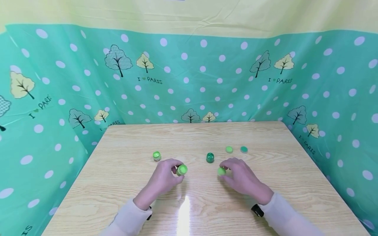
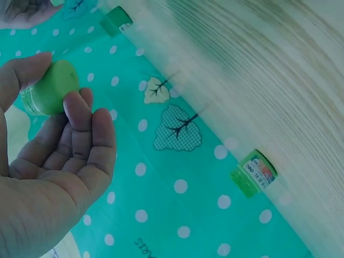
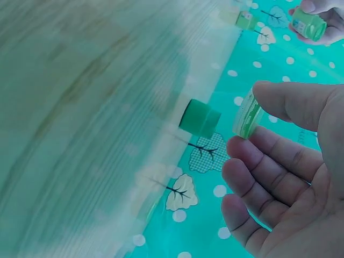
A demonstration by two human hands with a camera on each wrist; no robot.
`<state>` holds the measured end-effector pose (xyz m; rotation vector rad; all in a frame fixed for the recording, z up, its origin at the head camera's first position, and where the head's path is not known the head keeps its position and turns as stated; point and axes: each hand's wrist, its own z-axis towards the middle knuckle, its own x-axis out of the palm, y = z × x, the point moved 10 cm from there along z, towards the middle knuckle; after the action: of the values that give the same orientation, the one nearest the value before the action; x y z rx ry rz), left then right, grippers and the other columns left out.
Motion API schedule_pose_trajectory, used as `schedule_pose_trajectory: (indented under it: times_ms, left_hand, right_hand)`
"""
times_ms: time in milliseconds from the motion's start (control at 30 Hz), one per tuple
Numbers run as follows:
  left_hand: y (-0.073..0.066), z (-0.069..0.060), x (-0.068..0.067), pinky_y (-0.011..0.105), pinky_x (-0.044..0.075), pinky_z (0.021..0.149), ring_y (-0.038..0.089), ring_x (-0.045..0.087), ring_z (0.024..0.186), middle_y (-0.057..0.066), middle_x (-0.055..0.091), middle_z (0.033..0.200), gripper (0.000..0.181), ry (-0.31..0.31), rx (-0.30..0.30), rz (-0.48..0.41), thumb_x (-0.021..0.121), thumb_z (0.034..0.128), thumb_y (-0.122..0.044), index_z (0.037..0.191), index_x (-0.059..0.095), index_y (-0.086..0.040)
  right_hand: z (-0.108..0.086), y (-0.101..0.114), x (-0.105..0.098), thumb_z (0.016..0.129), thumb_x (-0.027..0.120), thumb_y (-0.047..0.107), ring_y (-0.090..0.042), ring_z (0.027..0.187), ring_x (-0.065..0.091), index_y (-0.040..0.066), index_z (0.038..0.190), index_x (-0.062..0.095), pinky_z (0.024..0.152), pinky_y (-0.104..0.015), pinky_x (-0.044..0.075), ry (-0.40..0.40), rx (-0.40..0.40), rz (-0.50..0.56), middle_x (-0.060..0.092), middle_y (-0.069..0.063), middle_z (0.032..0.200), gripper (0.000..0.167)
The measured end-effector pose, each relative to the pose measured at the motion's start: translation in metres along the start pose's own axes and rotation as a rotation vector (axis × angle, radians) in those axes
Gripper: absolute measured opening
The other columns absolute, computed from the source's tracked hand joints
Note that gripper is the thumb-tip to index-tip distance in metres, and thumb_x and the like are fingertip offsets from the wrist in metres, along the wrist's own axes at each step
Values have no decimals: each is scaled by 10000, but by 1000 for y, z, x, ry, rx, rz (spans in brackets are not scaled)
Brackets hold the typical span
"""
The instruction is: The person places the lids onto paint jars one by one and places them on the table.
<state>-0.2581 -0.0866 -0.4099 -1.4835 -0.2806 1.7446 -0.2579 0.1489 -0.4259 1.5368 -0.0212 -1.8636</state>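
Light-green plastic, apparently, is used for the small cylindrical jar [image 1: 181, 170] held above the table [image 1: 124, 190] by the left hand [image 1: 165, 175]. Its grip is closed round the side wall, thumb opposed to fingers, presumably so that the round end is left uncovered. By the right hand [image 1: 242, 177], a light-green round lid with a translucent rim [image 3: 249, 114] is pinched across its width at the edge; the grip is spread only as far as the lid, so both faces are left largely free.

On the table, a squat light-green jar [image 1: 157, 156] and a dark-green cylindrical jar [image 1: 210, 158] are stood on end, probably for stability. A flat light-green disc [image 1: 229, 149] and a flat teal disc [image 1: 243, 149] are laid side by side beyond the right hand, likely for easy reach.

The held jar's wall is partly covered by fingers. Whether its round end is open or closed cannot be told. Both white sleeves [image 1: 127, 218] are cut off by the head view's lower edge.
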Motion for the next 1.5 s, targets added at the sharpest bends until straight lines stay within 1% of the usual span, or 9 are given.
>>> schedule_pose_trajectory:
  times_ms: [67,267,433,667,967,1133,1333,1500]
  left_hand:
    - [-2,-1,0,230,492,647,150,596,755,-89,667,861,231,-2,9,5,827,767,-15,945,754,-143]
    - [-4,-2,1,231,486,637,180,608,744,-72,668,854,242,0,11,0,841,754,-15,955,758,-123]
    - [-4,-3,0,225,490,637,144,597,732,-63,672,859,256,-11,20,10,849,744,-11,962,761,-112]
    - [-4,-6,3,222,498,641,114,582,734,-53,676,875,287,-8,9,-15,857,728,-1,987,765,-87]
    - [-5,-10,8,222,507,651,112,583,740,-68,674,882,289,22,1,-22,853,735,-29,1001,766,-100]
    - [-5,-11,10,219,503,636,94,562,727,-61,674,882,299,24,-4,-18,859,732,-32,1011,766,-83]
    - [-5,-13,16,222,499,617,114,563,720,-57,654,851,295,54,-15,-35,850,735,-19,1014,767,-68]
    - [-7,-14,20,223,497,607,106,555,707,-50,649,836,299,71,-21,-37,854,730,-18,1011,768,-71]
  right_hand:
    - [1,3,0,832,851,150,-194,932,637,101,1127,736,815,-378,510,-2,-3,6,681,45,991,321]
    - [2,7,0,829,852,156,-190,900,622,103,1120,742,792,-359,496,-14,4,14,672,55,973,316]
    - [2,11,1,817,867,158,-198,897,632,117,1115,745,784,-357,498,-30,2,29,683,54,982,325]
    - [3,17,4,825,862,172,-199,919,641,125,1127,742,805,-358,507,-22,11,56,698,56,1027,328]
    - [2,25,5,801,882,170,-179,878,623,150,1079,739,778,-338,502,-47,-21,48,669,71,950,314]
    - [3,30,9,802,881,164,-165,884,621,149,1078,738,790,-337,506,-42,-38,67,682,66,959,312]
    - [3,37,12,802,877,162,-166,888,630,133,1081,739,791,-335,514,-36,-55,87,692,57,964,312]
    - [3,43,15,797,877,148,-162,879,628,125,1072,740,783,-326,516,-37,-62,96,689,56,954,309]
